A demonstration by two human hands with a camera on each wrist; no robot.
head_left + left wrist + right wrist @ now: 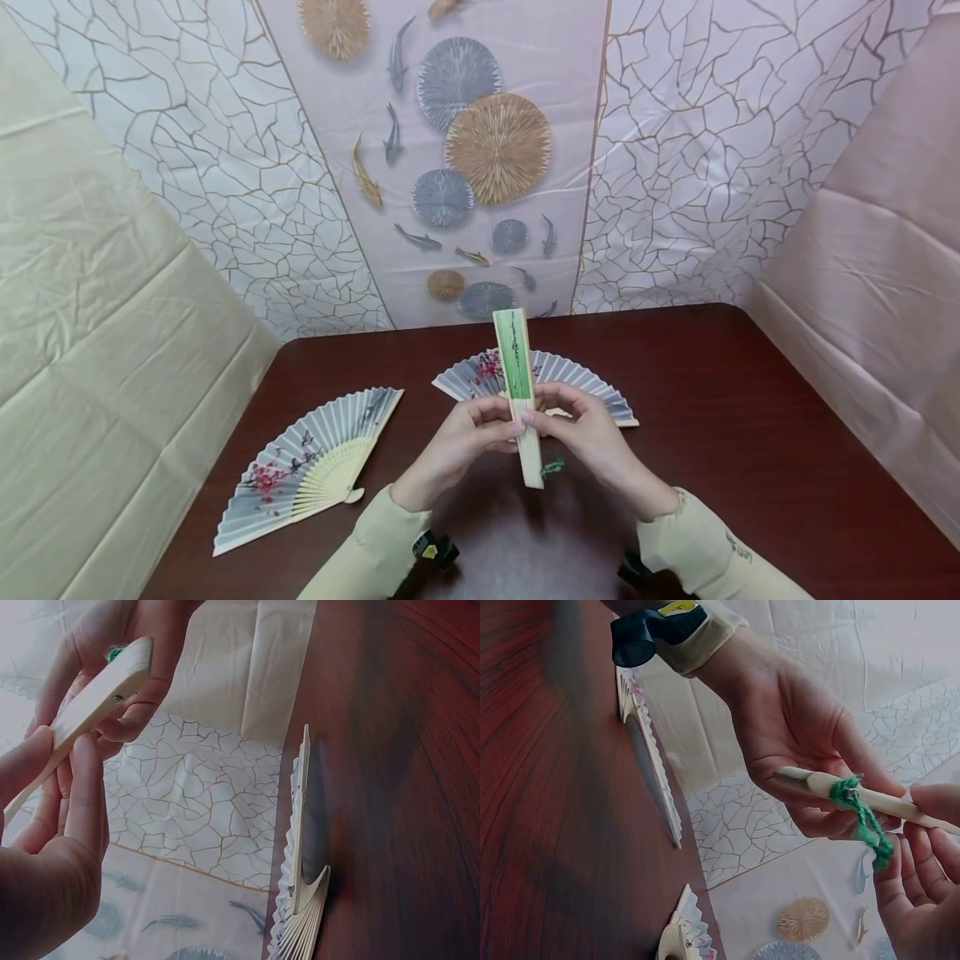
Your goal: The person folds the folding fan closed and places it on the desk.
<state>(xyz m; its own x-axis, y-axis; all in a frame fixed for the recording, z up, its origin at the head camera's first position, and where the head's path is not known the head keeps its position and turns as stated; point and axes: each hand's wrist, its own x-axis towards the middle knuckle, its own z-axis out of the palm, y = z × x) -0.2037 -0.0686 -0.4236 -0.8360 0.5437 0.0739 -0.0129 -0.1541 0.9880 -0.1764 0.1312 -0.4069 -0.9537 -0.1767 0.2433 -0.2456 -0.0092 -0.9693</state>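
Note:
A folded hand fan with a green leaf and pale wooden ribs stands nearly upright above the table, held between both hands. My left hand pinches its lower ribs from the left, thumb in front. From the right, my right hand pinches the same ribs, its thumb also in front. A green cord is tied at the fan's pivot end and hangs loose in the right wrist view. In the left wrist view the rivet shows near the end of the folded ribs.
An opened grey-blue fan with red blossoms lies on the dark wooden table at the left. Another opened fan lies behind the hands, partly hidden. Patterned cloth hangs behind the table, with plain cloth at both sides.

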